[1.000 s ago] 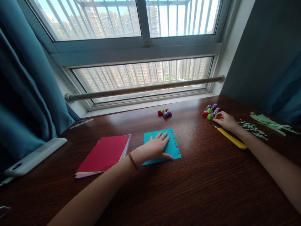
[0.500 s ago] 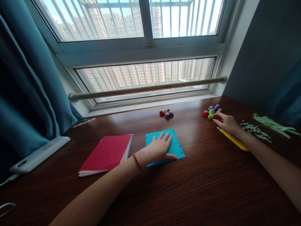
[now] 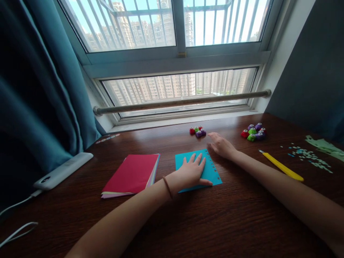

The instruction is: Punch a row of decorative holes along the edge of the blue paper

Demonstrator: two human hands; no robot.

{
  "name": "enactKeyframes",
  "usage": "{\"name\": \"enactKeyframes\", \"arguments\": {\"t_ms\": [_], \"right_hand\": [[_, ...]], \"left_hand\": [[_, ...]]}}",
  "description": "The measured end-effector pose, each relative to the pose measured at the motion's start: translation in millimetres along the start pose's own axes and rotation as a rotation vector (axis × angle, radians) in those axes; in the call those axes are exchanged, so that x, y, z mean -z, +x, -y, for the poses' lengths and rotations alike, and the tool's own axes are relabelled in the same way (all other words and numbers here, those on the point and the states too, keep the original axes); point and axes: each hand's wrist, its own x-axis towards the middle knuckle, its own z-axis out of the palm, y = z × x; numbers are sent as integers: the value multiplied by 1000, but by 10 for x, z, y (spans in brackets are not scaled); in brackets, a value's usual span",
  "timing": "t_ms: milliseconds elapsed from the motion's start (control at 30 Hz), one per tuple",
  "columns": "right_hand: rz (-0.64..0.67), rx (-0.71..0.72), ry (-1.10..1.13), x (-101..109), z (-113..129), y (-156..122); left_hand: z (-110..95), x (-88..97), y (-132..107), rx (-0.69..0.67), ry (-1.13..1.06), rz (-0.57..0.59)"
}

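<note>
Fingers spread, my left hand (image 3: 191, 172) lies flat on a blue sheet of paper (image 3: 211, 172) with a row of punched holes along its right edge. My right hand (image 3: 221, 146) is just past the sheet's upper right corner, its fingers stretched toward a small group of craft punches (image 3: 198, 131) in red, green and purple. A gap shows between the fingertips and those punches, and nothing is seen in the hand. Farther right stands a larger cluster of similar punches (image 3: 252, 132). A yellow craft knife (image 3: 283, 166) lies beyond my right forearm.
A stack of coloured paper with a red top sheet (image 3: 133, 173) sits left of the blue sheet. Tiny paper bits (image 3: 309, 156) and pale green strips (image 3: 325, 146) lie at right. A white device (image 3: 64, 172) with a cable is at far left, beside the curtain (image 3: 53, 79).
My right hand has left the larger punch cluster and moved left toward the smaller group. My left hand stays on the blue sheet. The view has shifted slightly.
</note>
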Motion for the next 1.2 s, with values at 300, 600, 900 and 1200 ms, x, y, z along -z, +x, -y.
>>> {"name": "enactKeyframes", "arguments": {"t_ms": [300, 600, 900, 1200], "right_hand": [[-16, 9, -20, -417, 77, 496], [-54, -119, -70, -276, 132, 356], [-67, -177, -30, -280, 107, 388], [-135, -335, 46, -309, 66, 366]], "left_hand": [[65, -115, 50, -21, 29, -60], [-135, 43, -15, 222, 204, -144], [-101, 128, 3, 359, 109, -159], [200, -22, 187, 352, -121, -351]]}}
